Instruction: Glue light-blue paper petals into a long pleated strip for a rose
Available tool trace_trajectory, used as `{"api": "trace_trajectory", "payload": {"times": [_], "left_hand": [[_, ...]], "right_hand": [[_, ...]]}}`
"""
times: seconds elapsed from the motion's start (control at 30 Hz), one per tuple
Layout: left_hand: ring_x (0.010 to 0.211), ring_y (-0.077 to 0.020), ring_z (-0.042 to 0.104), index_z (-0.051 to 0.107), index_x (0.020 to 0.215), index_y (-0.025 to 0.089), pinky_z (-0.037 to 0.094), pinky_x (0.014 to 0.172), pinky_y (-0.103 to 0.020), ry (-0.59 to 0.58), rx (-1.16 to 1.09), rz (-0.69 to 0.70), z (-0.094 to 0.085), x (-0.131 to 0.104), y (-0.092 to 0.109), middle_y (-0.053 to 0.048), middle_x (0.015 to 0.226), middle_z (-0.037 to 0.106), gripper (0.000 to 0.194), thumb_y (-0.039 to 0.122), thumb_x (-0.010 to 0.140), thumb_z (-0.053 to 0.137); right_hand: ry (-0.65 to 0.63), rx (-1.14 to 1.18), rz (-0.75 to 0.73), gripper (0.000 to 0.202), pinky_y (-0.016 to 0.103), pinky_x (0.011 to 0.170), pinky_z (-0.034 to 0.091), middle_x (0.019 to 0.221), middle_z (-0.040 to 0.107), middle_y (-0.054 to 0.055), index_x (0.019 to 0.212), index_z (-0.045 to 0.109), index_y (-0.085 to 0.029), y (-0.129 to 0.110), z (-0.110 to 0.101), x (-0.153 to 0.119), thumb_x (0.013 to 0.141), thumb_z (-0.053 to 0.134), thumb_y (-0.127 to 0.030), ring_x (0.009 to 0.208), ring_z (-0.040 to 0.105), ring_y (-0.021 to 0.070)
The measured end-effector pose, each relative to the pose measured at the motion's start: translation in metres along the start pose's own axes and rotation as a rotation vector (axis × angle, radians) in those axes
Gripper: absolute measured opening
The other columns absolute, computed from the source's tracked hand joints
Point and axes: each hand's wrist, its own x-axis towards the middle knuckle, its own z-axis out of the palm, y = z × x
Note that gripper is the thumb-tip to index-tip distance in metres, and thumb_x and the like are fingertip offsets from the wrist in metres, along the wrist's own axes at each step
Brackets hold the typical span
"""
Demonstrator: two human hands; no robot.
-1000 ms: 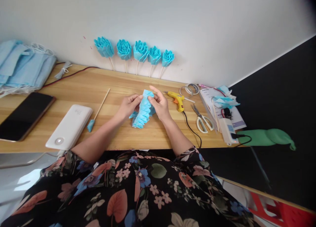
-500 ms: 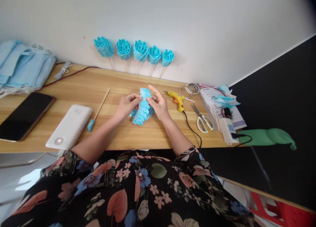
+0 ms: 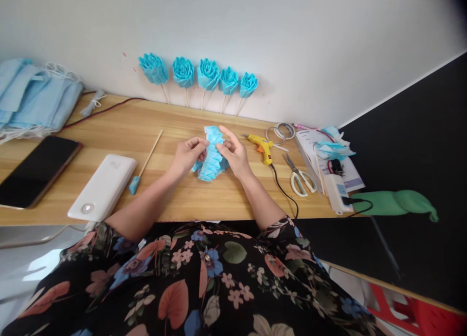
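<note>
A folded light-blue strip point(image 3: 210, 161), pleated into points along its sides, is held up over the wooden table in front of me. My left hand point(image 3: 190, 155) pinches its left edge between thumb and curled fingers. On the other edge, my right hand point(image 3: 234, 153) grips with the thumb in front, its index finger stretched upward. The strip's lower part bunches below and behind my fingers. To the left lies a thin wooden stick point(image 3: 151, 152) with a small blue folded tip point(image 3: 134, 185).
Several blue fabric roses point(image 3: 208, 74) on sticks lean against the wall. A yellow glue gun point(image 3: 261, 147), scissors point(image 3: 299, 177), tape rolls point(image 3: 284, 130) and a power strip point(image 3: 337, 194) lie right. Left are a power bank point(image 3: 104, 187), a phone point(image 3: 38, 170) and stacked face masks point(image 3: 40, 100).
The pleated strip has shifted slightly; its top end tips a little left and its lower end has risen. Both hands keep their pinch in nearly the same place.
</note>
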Motion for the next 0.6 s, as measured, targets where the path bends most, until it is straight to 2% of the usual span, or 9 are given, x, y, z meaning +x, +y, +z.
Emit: {"api": "trace_trajectory", "payload": {"times": [0.1, 0.2, 0.3, 0.4, 0.53, 0.6], "left_hand": [[0.050, -0.0098, 0.048, 0.055, 0.058, 0.018, 0.040, 0.053, -0.023, -0.036, 0.012, 0.007, 0.0005, 0.0011, -0.0019, 0.001, 0.052, 0.053, 0.039, 0.044, 0.086, 0.067], [0.049, -0.0091, 0.046, 0.059, 0.063, 0.018, 0.038, 0.050, -0.023, -0.067, 0.014, -0.046, 0.0018, 0.0006, -0.0021, 0.003, 0.054, 0.052, 0.029, 0.039, 0.078, 0.072], [0.049, -0.0085, 0.044, 0.061, 0.065, 0.017, 0.036, 0.050, -0.022, -0.066, 0.008, -0.057, 0.0023, -0.0005, -0.0009, 0.004, 0.054, 0.052, 0.021, 0.033, 0.074, 0.073], [0.050, -0.0088, 0.044, 0.058, 0.063, 0.018, 0.037, 0.052, -0.023, -0.033, -0.014, -0.012, 0.0012, -0.0004, -0.0008, 0.003, 0.054, 0.052, 0.025, 0.033, 0.076, 0.073], [0.051, -0.0091, 0.045, 0.057, 0.063, 0.018, 0.038, 0.052, -0.023, 0.000, -0.040, 0.016, -0.0006, 0.0022, -0.0044, 0.002, 0.055, 0.052, 0.031, 0.038, 0.078, 0.076], [0.051, -0.0089, 0.045, 0.054, 0.062, 0.018, 0.038, 0.052, -0.023, -0.010, -0.049, 0.023, -0.0005, 0.0031, -0.0061, 0.002, 0.055, 0.051, 0.039, 0.045, 0.080, 0.076]], "right_hand": [[0.006, 0.007, -0.005, 0.073, 0.028, 0.056, 0.036, 0.061, 0.040, -0.008, 0.145, 0.055, -0.027, 0.0017, 0.0004, 0.0007, 0.083, 0.076, -0.060, 0.057, 0.036, 0.0124], [0.056, -0.020, -0.015, 0.069, 0.028, 0.055, 0.034, 0.060, 0.040, -0.008, 0.144, 0.057, -0.027, 0.0043, -0.0007, 0.0008, 0.085, 0.073, -0.060, 0.057, 0.035, 0.0125], [0.083, -0.049, -0.007, 0.066, 0.028, 0.056, 0.038, 0.062, 0.043, -0.006, 0.143, 0.059, -0.027, 0.0050, -0.0020, 0.0001, 0.089, 0.067, -0.063, 0.058, 0.039, 0.0133], [0.098, -0.045, 0.001, 0.066, 0.030, 0.061, 0.044, 0.070, 0.051, -0.002, 0.144, 0.059, -0.026, 0.0026, -0.0022, -0.0007, 0.092, 0.059, -0.068, 0.063, 0.047, 0.0148], [0.001, 0.015, 0.005, 0.076, 0.030, 0.061, 0.044, 0.067, 0.048, -0.005, 0.147, 0.055, -0.026, -0.0018, -0.0005, -0.0015, 0.086, 0.070, -0.067, 0.062, 0.045, 0.0140], [-0.038, 0.028, 0.010, 0.079, 0.029, 0.059, 0.041, 0.064, 0.045, -0.007, 0.148, 0.054, -0.025, -0.0028, 0.0005, -0.0016, 0.082, 0.075, -0.064, 0.060, 0.042, 0.0133]]}}
